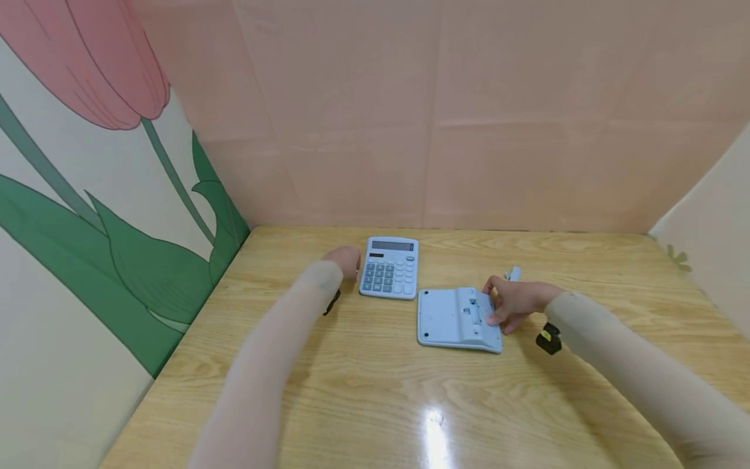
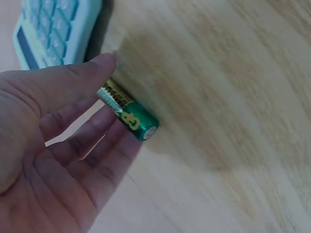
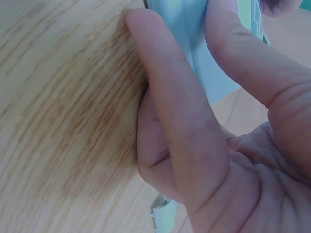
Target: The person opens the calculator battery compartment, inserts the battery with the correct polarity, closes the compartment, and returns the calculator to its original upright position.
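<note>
My left hand (image 1: 346,260) is beside the upright-facing blue calculator (image 1: 389,268), left of it. In the left wrist view, its thumb and fingers pinch a small green and gold battery (image 2: 129,111), one end pointing away from the hand. A second blue calculator (image 1: 442,318) lies face down, its battery compartment (image 1: 472,311) uncovered. My right hand (image 1: 518,303) holds this calculator by its right edge, thumb on the back and fingers along the side. Whether the compartment holds a battery is too small to tell. A small light-blue battery cover (image 1: 514,273) lies just beyond the right hand.
Both calculators are on a wood-grain table (image 1: 351,404). A pinkish covering (image 1: 433,117) rises behind the table's far edge. A wall panel with a painted tulip (image 1: 111,65) stands on the left, and a pale wall (image 1: 711,215) on the right.
</note>
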### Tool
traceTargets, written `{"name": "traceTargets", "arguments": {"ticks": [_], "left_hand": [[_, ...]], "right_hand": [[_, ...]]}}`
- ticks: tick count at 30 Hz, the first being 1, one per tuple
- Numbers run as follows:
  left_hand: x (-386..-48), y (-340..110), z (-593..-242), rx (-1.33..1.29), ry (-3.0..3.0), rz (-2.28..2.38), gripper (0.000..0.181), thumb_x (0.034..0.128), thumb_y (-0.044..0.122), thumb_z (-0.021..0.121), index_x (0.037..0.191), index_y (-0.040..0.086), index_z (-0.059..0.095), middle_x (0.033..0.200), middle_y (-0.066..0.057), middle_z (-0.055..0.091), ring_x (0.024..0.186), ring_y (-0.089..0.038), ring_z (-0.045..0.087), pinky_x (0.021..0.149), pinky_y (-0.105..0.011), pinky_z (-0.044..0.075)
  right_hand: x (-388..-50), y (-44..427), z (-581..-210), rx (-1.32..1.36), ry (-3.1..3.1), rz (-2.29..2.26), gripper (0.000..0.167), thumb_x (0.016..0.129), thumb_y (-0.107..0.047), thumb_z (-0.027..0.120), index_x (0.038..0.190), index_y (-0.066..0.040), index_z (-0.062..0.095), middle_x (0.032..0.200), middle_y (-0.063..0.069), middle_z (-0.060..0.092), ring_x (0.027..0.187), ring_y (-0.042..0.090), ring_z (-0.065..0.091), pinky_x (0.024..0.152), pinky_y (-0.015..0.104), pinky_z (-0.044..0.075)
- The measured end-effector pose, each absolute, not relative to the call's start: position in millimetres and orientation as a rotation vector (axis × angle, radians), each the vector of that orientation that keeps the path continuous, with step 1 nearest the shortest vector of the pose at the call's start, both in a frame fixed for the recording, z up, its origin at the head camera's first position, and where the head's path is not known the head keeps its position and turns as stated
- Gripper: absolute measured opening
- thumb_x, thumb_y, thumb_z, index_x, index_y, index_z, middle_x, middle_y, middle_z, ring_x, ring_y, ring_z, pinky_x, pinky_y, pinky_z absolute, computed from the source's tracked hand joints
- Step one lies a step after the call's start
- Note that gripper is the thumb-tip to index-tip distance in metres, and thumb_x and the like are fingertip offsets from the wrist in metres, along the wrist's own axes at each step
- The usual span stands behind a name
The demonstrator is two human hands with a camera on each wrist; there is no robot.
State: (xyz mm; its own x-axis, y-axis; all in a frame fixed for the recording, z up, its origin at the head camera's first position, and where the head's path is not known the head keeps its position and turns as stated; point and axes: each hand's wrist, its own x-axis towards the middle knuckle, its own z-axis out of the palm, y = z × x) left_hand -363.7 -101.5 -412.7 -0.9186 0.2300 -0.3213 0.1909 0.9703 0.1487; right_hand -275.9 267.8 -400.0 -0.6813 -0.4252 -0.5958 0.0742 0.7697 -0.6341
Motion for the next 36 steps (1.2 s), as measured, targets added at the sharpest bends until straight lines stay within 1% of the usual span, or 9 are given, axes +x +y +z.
{"name": "traceTargets", "arguments": {"ticks": [4,9,16,20,24,28,31,33,36], "left_hand": [[-358,-98,-409,0.315,2.806,0.12,0.015,0.0837,0.001,0.067,0.097,0.01,0.065,0.096,-0.002,0.067,0.089,-0.018,0.061,0.082,-0.032,0.054],[-356,-98,-410,0.338,2.843,0.057,0.013,0.0872,0.0,0.061,0.093,0.01,0.066,0.093,-0.001,0.067,0.086,-0.017,0.06,0.079,-0.03,0.054],[-356,-100,-411,0.333,2.841,0.081,0.011,0.0888,0.001,0.06,0.089,0.01,0.066,0.089,-0.001,0.066,0.084,-0.017,0.06,0.076,-0.031,0.054],[-357,-104,-409,0.323,2.82,0.098,0.008,0.0895,0.003,0.062,0.091,0.01,0.065,0.09,-0.001,0.066,0.084,-0.017,0.06,0.076,-0.03,0.053],[-355,-105,-397,0.314,2.811,0.114,0.006,0.0903,0.006,0.063,0.092,0.007,0.068,0.092,-0.004,0.068,0.083,-0.017,0.059,0.078,-0.03,0.054],[-353,-99,-378,0.265,2.806,0.329,0.014,0.0908,0.005,0.061,0.103,0.004,0.067,0.095,-0.006,0.068,0.075,-0.015,0.057,0.078,-0.03,0.053],[-348,-89,-363,0.255,2.759,0.627,0.024,0.0907,0.003,0.06,0.115,0.002,0.063,0.1,-0.007,0.066,0.072,-0.014,0.058,0.08,-0.035,0.055],[-341,-78,-353,0.288,2.715,0.815,0.026,0.0913,0.003,0.06,0.117,0.002,0.061,0.103,-0.01,0.066,0.074,-0.017,0.061,0.082,-0.039,0.057],[-328,-57,-339,0.365,2.688,1.031,0.021,0.0924,0.007,0.062,0.114,0.006,0.063,0.106,-0.009,0.065,0.085,-0.018,0.062,0.08,-0.036,0.057]], "right_hand": [[-277,268,-400,-0.258,2.188,-0.813,0.073,0.083,-0.026,0.074,0.13,-0.002,0.024,0.103,0.017,0.043,0.079,0.019,0.059,0.071,0.031,0.061],[-278,268,-401,-0.252,2.187,-0.814,0.074,0.082,-0.026,0.075,0.13,-0.002,0.024,0.103,0.017,0.044,0.079,0.019,0.059,0.071,0.031,0.061],[-278,268,-400,-0.247,2.196,-0.803,0.075,0.081,-0.028,0.075,0.129,-0.003,0.025,0.105,0.017,0.044,0.08,0.019,0.059,0.071,0.03,0.061],[-278,267,-400,-0.256,2.19,-0.807,0.075,0.081,-0.029,0.075,0.13,-0.002,0.024,0.105,0.018,0.043,0.08,0.019,0.059,0.071,0.031,0.061],[-278,267,-400,-0.272,2.182,-0.813,0.075,0.082,-0.028,0.074,0.13,-0.001,0.023,0.106,0.019,0.043,0.081,0.019,0.06,0.072,0.03,0.061],[-278,269,-400,-0.268,2.179,-0.824,0.075,0.082,-0.027,0.075,0.13,-0.001,0.023,0.108,0.02,0.042,0.083,0.02,0.061,0.072,0.031,0.061],[-278,269,-400,-0.26,2.188,-0.822,0.075,0.081,-0.027,0.075,0.129,-0.001,0.024,0.109,0.021,0.043,0.082,0.019,0.062,0.072,0.032,0.061],[-278,269,-400,-0.252,2.194,-0.815,0.075,0.081,-0.028,0.076,0.129,-0.002,0.024,0.11,0.021,0.044,0.081,0.019,0.062,0.072,0.032,0.061],[-278,269,-400,-0.247,2.198,-0.805,0.075,0.081,-0.028,0.076,0.13,-0.002,0.025,0.108,0.02,0.045,0.08,0.018,0.062,0.072,0.032,0.061]]}}
